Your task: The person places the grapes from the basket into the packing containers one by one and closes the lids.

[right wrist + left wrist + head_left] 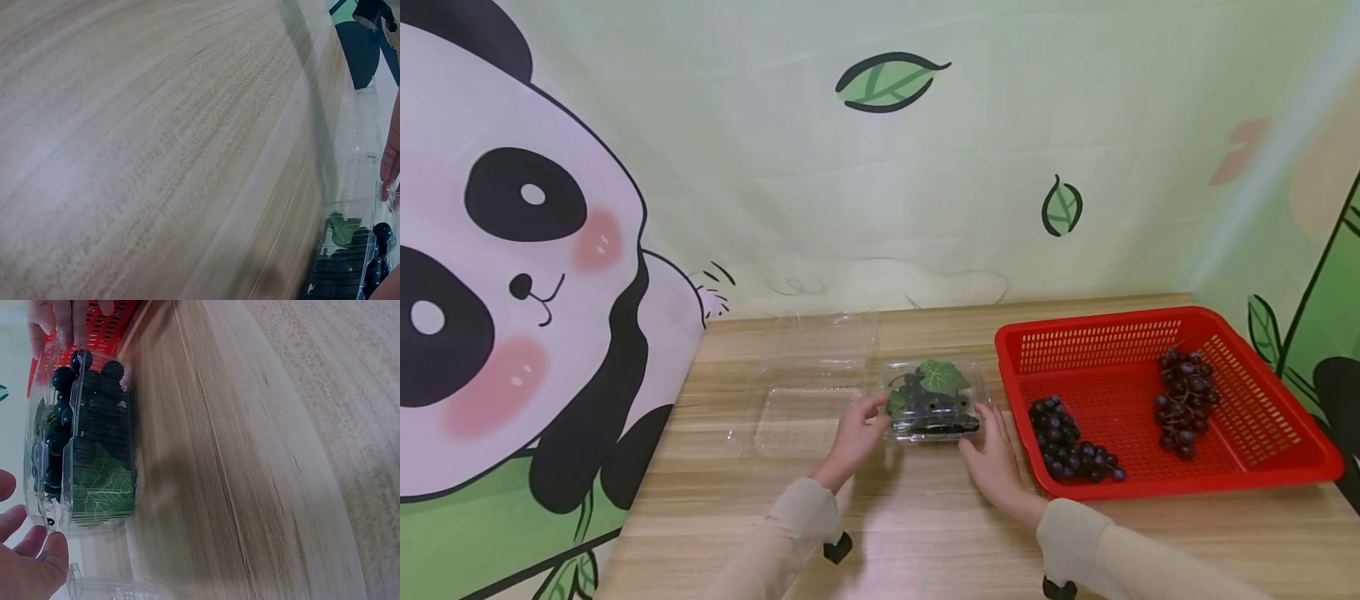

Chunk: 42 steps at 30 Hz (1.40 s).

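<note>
A clear plastic clamshell box point(934, 437) stands on the table between both hands, its lid down over the contents. Inside are dark grapes point(59, 437) and a green leaf point(942, 377); the left wrist view shows more leaf point(103, 494) behind the near wall. My left hand point(855, 435) holds the box's left front corner, thumb and fingertips at the lid's rim. On the opposite side my right hand point(996, 467) grips the right edge, thumb toward the front and fingers along the side. In the right wrist view that hand is mostly cut off.
Left of the box lies another clear plastic clamshell point(808, 421), opened out. To the right is a red plastic basket point(1165, 322) with two bunches of dark grapes, one bunch point(1067, 446) near its left wall and another bunch point(1186, 400) farther right. A printed cloth backdrop point(955, 208) rises behind the table.
</note>
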Tool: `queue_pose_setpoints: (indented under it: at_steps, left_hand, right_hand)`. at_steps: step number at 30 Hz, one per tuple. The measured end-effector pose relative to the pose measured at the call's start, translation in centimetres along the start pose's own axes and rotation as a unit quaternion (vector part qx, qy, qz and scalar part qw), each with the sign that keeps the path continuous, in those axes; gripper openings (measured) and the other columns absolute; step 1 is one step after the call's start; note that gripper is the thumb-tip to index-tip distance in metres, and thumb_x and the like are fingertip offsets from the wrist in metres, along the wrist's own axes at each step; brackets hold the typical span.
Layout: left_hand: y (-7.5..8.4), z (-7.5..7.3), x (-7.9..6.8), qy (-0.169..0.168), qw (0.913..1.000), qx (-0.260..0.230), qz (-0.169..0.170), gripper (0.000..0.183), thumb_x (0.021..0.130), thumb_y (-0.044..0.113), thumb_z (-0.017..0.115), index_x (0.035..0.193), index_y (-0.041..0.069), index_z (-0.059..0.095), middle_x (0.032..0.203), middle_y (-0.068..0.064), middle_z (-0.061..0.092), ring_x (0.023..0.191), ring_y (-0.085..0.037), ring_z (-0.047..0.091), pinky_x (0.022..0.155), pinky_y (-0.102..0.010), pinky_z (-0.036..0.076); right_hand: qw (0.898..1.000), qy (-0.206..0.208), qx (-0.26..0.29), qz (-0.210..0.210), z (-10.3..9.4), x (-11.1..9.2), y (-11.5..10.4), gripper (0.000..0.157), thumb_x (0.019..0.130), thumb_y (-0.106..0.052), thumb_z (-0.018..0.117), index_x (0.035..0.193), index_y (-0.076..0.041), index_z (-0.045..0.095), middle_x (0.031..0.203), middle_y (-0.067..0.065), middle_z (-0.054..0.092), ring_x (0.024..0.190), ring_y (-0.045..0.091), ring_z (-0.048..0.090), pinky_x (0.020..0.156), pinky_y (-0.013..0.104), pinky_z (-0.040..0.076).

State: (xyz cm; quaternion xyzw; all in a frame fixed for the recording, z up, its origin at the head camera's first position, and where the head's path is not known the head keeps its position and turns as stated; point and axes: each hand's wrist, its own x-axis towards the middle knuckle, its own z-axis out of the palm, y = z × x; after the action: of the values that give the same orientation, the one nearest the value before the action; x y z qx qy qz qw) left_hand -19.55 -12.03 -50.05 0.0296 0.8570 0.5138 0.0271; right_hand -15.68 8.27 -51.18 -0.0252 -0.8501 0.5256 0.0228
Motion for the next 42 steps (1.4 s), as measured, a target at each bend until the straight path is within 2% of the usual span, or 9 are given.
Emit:
queue_pose_setpoints:
  at_steps: [12, 16, 19, 21, 24, 26, 28, 37, 42]
  left_hand:
    - [0.1, 0.8, -0.5, 0.016, 0.9992, 0.035, 0.015, 0.043, 0.076, -0.001, 0.054, 0.119, -0.003, 0.05, 0.121, -0.019, 0.048, 0.11, -0.035, 0.047, 0.083, -0.039, 0.046]
    - [0.1, 1.1, -0.8, 0.01, 0.9992, 0.039, 0.003, 0.048, 0.075, -0.001, 0.053, 0.123, -0.003, 0.047, 0.129, -0.019, 0.042, 0.083, -0.024, 0.054, 0.068, -0.028, 0.048]
    - [0.1, 1.3, -0.9, 0.009, 0.9992, 0.039, -0.004, 0.05, 0.075, -0.001, 0.052, 0.125, -0.002, 0.044, 0.132, -0.019, 0.038, 0.065, -0.015, 0.048, 0.059, -0.022, 0.044]
    - [0.1, 1.5, -1.0, 0.015, 0.999, 0.043, -0.004, 0.05, 0.076, 0.0, 0.052, 0.125, -0.002, 0.044, 0.133, -0.018, 0.038, 0.069, -0.016, 0.049, 0.062, -0.023, 0.044]
    - [0.2, 1.7, -1.2, 0.031, 0.9984, 0.047, 0.003, 0.048, 0.076, -0.001, 0.051, 0.124, -0.002, 0.046, 0.132, -0.019, 0.039, 0.092, -0.028, 0.054, 0.076, -0.034, 0.047]
    - [0.2, 1.8, -1.2, 0.047, 0.9974, 0.053, 0.015, 0.045, 0.076, -0.003, 0.05, 0.122, -0.003, 0.048, 0.129, -0.02, 0.042, 0.107, -0.034, 0.048, 0.087, -0.042, 0.043]
    - [0.2, 1.9, -1.3, 0.062, 0.996, 0.057, 0.03, 0.043, 0.076, -0.006, 0.048, 0.119, -0.005, 0.05, 0.126, -0.021, 0.044, 0.114, -0.037, 0.044, 0.094, -0.047, 0.037]
    - [-0.1, 2.3, -1.2, 0.102, 0.9927, 0.044, 0.047, 0.039, 0.073, -0.012, 0.044, 0.109, -0.005, 0.055, 0.121, -0.024, 0.046, 0.116, -0.039, 0.041, 0.098, -0.049, 0.032]
    - [-0.3, 2.5, -0.9, 0.112, 0.9927, 0.025, 0.038, 0.036, 0.074, -0.013, 0.044, 0.107, -0.003, 0.056, 0.118, -0.021, 0.049, 0.112, -0.036, 0.045, 0.094, -0.046, 0.038]
  right_hand:
    - [0.999, 0.015, -0.041, -0.015, 0.6, -0.2, 0.9, 0.063, 0.077, -0.009, 0.056, 0.135, -0.004, 0.03, 0.146, 0.019, 0.013, 0.133, 0.035, 0.013, 0.105, 0.051, 0.016]
    - [0.999, 0.003, -0.048, 0.003, 0.7, -0.3, 1.2, 0.065, 0.077, -0.009, 0.055, 0.137, -0.005, 0.028, 0.146, 0.021, 0.01, 0.133, 0.037, 0.011, 0.104, 0.053, 0.015]
    - [0.999, -0.009, -0.05, 0.015, 0.7, -0.5, 1.4, 0.067, 0.078, -0.01, 0.054, 0.138, -0.008, 0.024, 0.146, 0.023, 0.007, 0.132, 0.04, 0.011, 0.103, 0.056, 0.015]
    - [0.999, -0.013, -0.05, 0.016, 0.8, -0.6, 1.6, 0.068, 0.079, -0.011, 0.054, 0.139, -0.008, 0.023, 0.146, 0.024, 0.005, 0.132, 0.041, 0.011, 0.102, 0.057, 0.015]
    - [0.999, -0.015, -0.045, 0.012, 0.9, -0.7, 1.6, 0.069, 0.079, -0.011, 0.054, 0.139, -0.008, 0.022, 0.146, 0.024, 0.004, 0.131, 0.042, 0.012, 0.102, 0.058, 0.016]
    - [0.999, -0.014, -0.044, 0.007, 0.9, -0.8, 1.6, 0.069, 0.078, -0.011, 0.054, 0.139, -0.007, 0.022, 0.146, 0.024, 0.005, 0.131, 0.042, 0.012, 0.102, 0.057, 0.017]
    - [0.999, -0.012, -0.04, 0.002, 0.9, -0.9, 1.6, 0.068, 0.078, -0.01, 0.055, 0.139, -0.006, 0.023, 0.145, 0.026, 0.005, 0.131, 0.043, 0.012, 0.101, 0.058, 0.017]
    - [0.999, -0.011, -0.037, 0.002, 0.9, -0.9, 1.7, 0.067, 0.079, -0.009, 0.055, 0.138, -0.005, 0.025, 0.145, 0.026, 0.005, 0.131, 0.043, 0.01, 0.103, 0.057, 0.015]
    - [0.999, -0.006, -0.035, 0.003, 0.9, -0.7, 1.8, 0.063, 0.079, -0.008, 0.055, 0.136, -0.005, 0.028, 0.144, 0.027, 0.007, 0.131, 0.043, 0.011, 0.103, 0.056, 0.016]
